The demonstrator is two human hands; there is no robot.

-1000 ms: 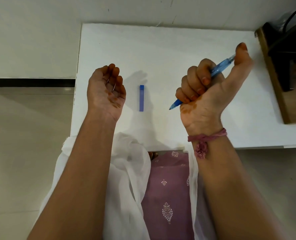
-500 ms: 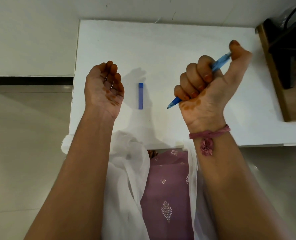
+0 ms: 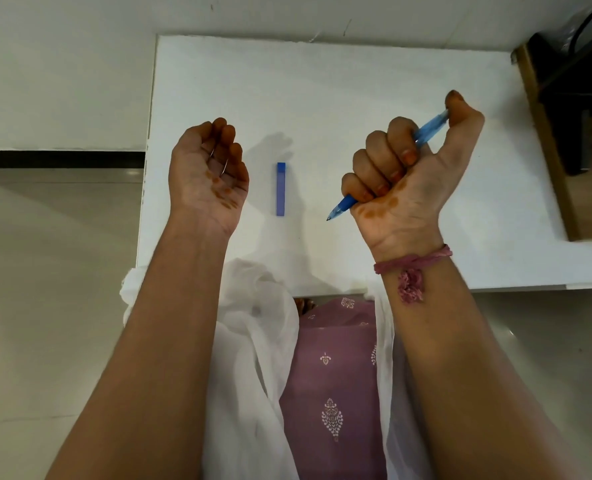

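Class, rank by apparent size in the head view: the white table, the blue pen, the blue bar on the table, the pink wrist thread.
1. white table
2. blue pen, though held nearer the camera
3. pink wrist thread and blue bar look about alike; the thread is nearer, so unranked
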